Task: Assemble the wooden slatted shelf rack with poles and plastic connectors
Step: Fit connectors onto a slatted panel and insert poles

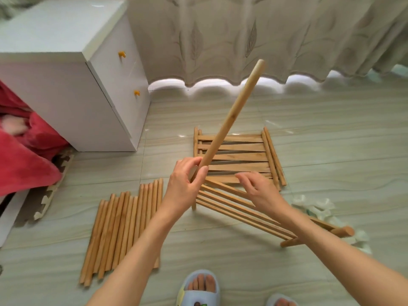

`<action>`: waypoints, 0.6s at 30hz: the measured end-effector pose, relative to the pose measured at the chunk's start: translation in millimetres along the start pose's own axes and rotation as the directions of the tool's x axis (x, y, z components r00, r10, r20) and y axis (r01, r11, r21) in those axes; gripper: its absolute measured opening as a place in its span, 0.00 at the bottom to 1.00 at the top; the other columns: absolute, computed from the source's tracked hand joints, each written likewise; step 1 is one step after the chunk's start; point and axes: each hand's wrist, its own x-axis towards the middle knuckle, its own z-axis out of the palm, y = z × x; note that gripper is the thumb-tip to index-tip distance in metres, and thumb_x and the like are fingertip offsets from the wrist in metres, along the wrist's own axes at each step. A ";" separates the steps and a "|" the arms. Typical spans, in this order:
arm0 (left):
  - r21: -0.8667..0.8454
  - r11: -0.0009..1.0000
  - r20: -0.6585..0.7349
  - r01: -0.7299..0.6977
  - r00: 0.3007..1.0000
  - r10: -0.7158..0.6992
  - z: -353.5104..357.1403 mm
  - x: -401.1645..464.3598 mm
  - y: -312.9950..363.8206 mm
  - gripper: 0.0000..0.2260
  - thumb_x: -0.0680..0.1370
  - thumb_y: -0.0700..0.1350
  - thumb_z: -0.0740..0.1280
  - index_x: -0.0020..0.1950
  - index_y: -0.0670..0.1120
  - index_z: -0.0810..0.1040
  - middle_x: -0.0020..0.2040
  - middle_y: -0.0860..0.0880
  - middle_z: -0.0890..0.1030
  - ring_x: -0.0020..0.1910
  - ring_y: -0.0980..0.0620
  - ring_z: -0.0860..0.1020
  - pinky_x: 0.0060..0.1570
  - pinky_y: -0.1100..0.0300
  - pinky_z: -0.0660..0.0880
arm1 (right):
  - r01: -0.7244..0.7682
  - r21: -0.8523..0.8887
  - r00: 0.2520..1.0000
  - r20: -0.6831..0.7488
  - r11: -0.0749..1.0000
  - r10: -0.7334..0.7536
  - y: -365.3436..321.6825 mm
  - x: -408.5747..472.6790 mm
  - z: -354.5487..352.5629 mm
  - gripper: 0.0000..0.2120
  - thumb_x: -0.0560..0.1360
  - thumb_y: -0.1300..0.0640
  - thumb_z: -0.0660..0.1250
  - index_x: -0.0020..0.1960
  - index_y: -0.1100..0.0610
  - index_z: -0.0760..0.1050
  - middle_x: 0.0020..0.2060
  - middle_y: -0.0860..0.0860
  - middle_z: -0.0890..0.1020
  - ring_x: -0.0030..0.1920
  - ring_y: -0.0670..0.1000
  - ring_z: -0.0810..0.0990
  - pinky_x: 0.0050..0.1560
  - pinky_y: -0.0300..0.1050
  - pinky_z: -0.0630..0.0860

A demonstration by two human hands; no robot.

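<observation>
At the centre of the floor our left hand (184,181) closes round a wooden pole (229,115), thumb and fingers wrapped near its lower end, so that the pole leans up and away toward the curtain (242,36). Our right hand (257,187) hovers with fingers spread and loosely bent over the tilted slatted panel (238,203); it grips nothing, and whether the fingertips touch the slats we cannot tell. We judge the pole light, stiff and smooth, easy to turn in one hand and best held low, close to the joint. The panel looks light too, but its thin slats would flex, so we would take it by the round end rail (318,236) rather than by a slat. Just behind it, more slatted panels (240,155) lie stacked flat on the floor. Left of our hands a row of spare poles (123,230) lies side by side, and the plastic connectors (320,208) seem to sit in the pale wrapping at the right.
</observation>
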 end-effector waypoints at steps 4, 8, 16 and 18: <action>0.038 0.997 -0.016 -0.066 0.998 0.067 4.3 -3.5 -2.8 0.08 0.78 0.44 0.63 0.56 0.52 0.73 0.48 0.63 0.72 0.52 0.65 0.70 0.50 0.78 0.65 | -0.014 0.589 0.995 -0.072 0.808 0.070 -60.3 16.9 -19.7 0.13 0.79 0.46 0.54 0.55 0.51 0.73 0.46 0.47 0.78 0.51 0.47 0.78 0.52 0.41 0.75; 0.041 0.997 -0.004 -0.064 0.998 0.064 5.4 -6.0 -3.6 0.08 0.78 0.45 0.63 0.57 0.52 0.72 0.48 0.63 0.71 0.52 0.67 0.69 0.51 0.79 0.63 | 0.022 0.773 0.995 -0.081 0.635 0.064 -93.7 30.0 -24.6 0.10 0.81 0.51 0.54 0.48 0.53 0.72 0.43 0.52 0.79 0.49 0.51 0.81 0.53 0.46 0.78; 0.134 0.981 0.086 -0.141 0.988 0.131 -2.8 -3.0 -15.3 0.12 0.81 0.39 0.56 0.59 0.44 0.76 0.55 0.54 0.73 0.56 0.60 0.69 0.56 0.77 0.63 | -0.020 0.661 0.969 -0.172 0.750 0.177 -60.9 12.0 -62.9 0.12 0.82 0.53 0.51 0.58 0.56 0.71 0.33 0.50 0.72 0.32 0.47 0.73 0.37 0.41 0.74; 0.103 0.989 0.092 -0.103 0.991 0.094 -3.3 -7.9 -18.1 0.11 0.81 0.39 0.56 0.58 0.45 0.75 0.55 0.52 0.72 0.55 0.62 0.70 0.54 0.79 0.63 | -0.089 0.481 0.975 -0.135 0.872 0.174 -43.8 -0.9 -72.9 0.12 0.81 0.55 0.54 0.59 0.56 0.73 0.34 0.50 0.73 0.32 0.46 0.71 0.33 0.38 0.71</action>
